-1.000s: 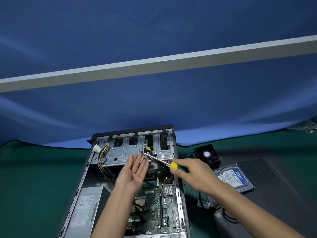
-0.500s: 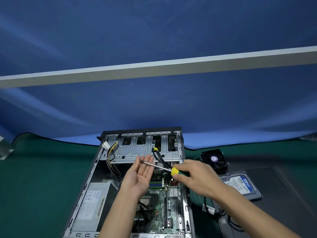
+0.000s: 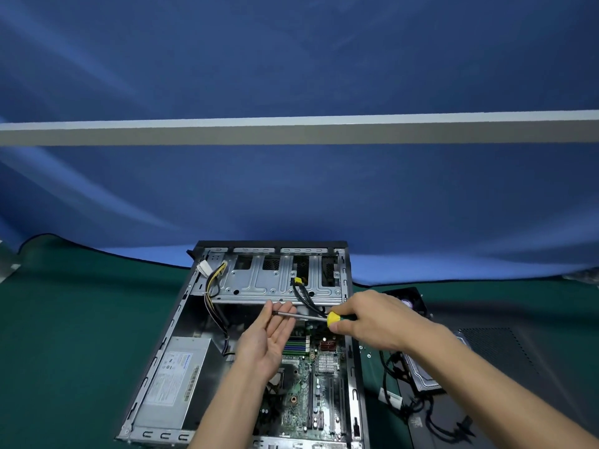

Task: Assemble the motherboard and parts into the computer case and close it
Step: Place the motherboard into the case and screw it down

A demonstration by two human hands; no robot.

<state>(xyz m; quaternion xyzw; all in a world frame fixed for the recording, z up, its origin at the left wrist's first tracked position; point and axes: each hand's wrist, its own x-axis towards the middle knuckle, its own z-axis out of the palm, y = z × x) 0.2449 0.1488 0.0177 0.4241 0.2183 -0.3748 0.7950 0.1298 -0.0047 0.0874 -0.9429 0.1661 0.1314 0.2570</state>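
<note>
Head view: the open grey metal computer case (image 3: 168,345) lies flat on the green-covered counter (image 3: 64,335), its black front bezel at twelve o'clock. Inside, the green motherboard (image 3: 311,384) fills the case's four-o'clock part, the silver box-shaped power supply (image 3: 175,384) sits at eight o'clock, and the perforated steel drive cage (image 3: 278,280) spans the twelve-o'clock end, with yellow-and-black wires (image 3: 214,283) hanging at its ten-o'clock corner.

The left hand (image 3: 269,338) is held over the board with the palm up and the fingers straight and together, gripping nothing; the thin steel shaft of the screwdriver (image 3: 301,315) lies across its fingertips. The right hand (image 3: 369,322) curls round that screwdriver's yellow-and-green handle, pointing the shaft toward nine o'clock.

At three o'clock of the case, on a dark mat (image 3: 505,358), lie a black square cooling fan (image 3: 411,301), partly hidden behind the right hand, a metal hard drive (image 3: 424,377) under the forearm, and loose black cables (image 3: 428,416).
</note>
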